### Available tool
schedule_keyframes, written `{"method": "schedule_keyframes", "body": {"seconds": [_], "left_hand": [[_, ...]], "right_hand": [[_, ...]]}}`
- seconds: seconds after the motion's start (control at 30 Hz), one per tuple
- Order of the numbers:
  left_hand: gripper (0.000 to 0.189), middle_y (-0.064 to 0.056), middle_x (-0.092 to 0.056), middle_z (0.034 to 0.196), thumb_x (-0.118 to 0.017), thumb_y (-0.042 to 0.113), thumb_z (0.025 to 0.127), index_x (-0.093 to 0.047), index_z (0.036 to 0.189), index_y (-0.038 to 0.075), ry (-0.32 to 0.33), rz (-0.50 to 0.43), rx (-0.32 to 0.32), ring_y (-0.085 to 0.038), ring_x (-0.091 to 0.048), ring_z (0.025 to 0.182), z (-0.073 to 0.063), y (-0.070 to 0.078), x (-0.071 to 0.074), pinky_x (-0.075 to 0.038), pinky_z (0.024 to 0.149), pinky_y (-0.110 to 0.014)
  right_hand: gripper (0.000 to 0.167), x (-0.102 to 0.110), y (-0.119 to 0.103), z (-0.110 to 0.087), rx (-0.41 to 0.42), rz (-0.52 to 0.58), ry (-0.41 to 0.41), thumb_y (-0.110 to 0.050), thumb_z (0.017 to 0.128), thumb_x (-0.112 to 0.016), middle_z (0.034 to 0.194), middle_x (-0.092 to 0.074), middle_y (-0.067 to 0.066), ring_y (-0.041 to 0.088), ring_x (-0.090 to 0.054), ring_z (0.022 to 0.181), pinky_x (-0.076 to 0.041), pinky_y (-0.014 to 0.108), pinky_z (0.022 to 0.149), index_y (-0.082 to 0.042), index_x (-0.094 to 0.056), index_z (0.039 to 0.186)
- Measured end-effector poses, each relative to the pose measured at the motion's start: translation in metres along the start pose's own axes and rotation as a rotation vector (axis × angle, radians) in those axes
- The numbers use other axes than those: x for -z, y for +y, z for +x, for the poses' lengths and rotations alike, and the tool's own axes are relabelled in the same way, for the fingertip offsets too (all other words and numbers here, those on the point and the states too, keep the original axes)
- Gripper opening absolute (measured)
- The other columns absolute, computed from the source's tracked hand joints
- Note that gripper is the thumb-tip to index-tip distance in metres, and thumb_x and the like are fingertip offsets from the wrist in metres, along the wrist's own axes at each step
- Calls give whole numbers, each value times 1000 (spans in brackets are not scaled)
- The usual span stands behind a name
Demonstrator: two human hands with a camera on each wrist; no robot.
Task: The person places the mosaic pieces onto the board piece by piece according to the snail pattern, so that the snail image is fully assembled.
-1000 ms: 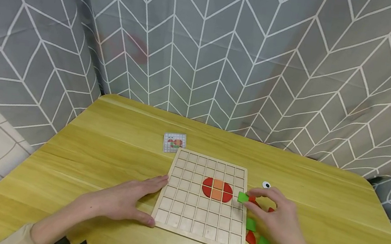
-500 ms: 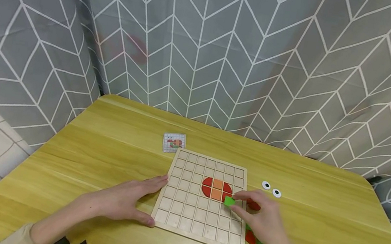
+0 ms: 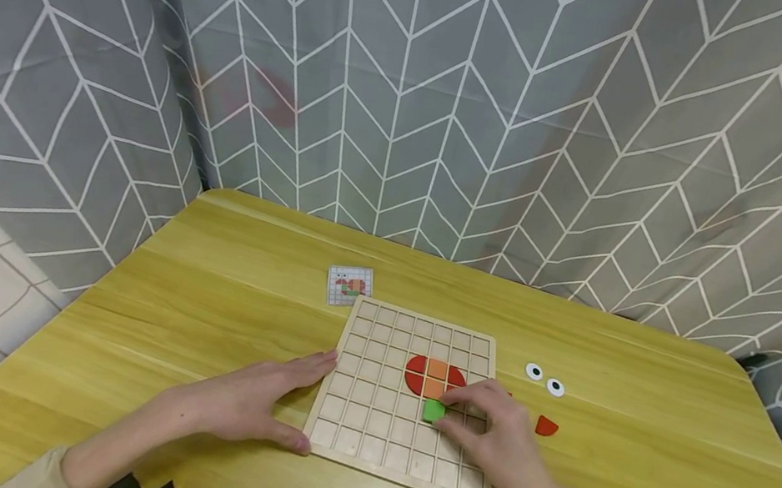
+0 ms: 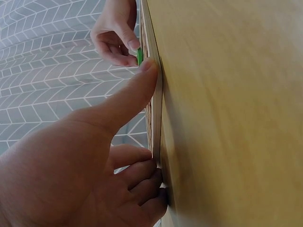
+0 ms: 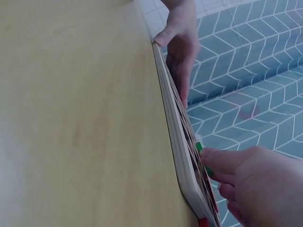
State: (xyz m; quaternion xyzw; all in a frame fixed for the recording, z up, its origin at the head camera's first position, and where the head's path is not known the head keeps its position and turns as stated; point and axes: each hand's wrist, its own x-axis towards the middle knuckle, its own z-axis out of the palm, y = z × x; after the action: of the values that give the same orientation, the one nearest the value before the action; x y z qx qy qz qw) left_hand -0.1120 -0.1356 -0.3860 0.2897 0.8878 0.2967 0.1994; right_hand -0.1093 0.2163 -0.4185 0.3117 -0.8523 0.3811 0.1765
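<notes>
A wooden grid board [image 3: 372, 422] lies on the table, with red quarter-round pieces [image 3: 414, 374] and orange square pieces [image 3: 437, 371] set together in its middle. Between thumb and forefinger my right hand [image 3: 501, 442] pinches a green tile [image 3: 433, 411] over the cells just below the orange pieces. The right wrist view shows that green tile [image 5: 199, 147] upright-edged at the board's surface. My left hand [image 3: 249, 402] rests against the board's left side, thumb at the near corner and fingers spread along the edge. In the left wrist view its thumb [image 4: 128, 101] touches the board's rim.
Right of the board lie two white eye pieces [image 3: 544, 379] and a loose red piece [image 3: 547, 426]; my right hand hides other pieces there. A small picture card [image 3: 349, 284] lies at the board's far left corner. A patterned curtain [image 3: 398, 93] hangs behind the table [image 3: 267, 259].
My right hand has carried the green tile leftward from the board's right edge to below the orange pieces. Both eye pieces have come into sight. The left hand has stayed put.
</notes>
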Motion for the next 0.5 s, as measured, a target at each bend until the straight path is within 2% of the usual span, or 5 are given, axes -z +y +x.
{"method": "schedule_keyframes", "body": {"seconds": [0.2,0.5], "left_hand": [[105,-3,-17,167,-72,62,80,-22,161,17,3,-4,-3,-27,-23,151,-1,0,1,-27,120,-53],[106,-3,-16,167,-72,62,80,-21,161,16,2,1,-6,-27,-22,152,-1,1,0,-26,120,-53]], "right_hand": [[34,-2,1,-1,25,-24,-2,-13,69,-91,93,-71,-5,10,-64,89,-49,13,82,-16,-76,98],[34,-3,1,-2,10,-20,-7,-15,69,-91,93,-70,-6,10,-64,89,-48,11,84,-17,-75,99]]}}
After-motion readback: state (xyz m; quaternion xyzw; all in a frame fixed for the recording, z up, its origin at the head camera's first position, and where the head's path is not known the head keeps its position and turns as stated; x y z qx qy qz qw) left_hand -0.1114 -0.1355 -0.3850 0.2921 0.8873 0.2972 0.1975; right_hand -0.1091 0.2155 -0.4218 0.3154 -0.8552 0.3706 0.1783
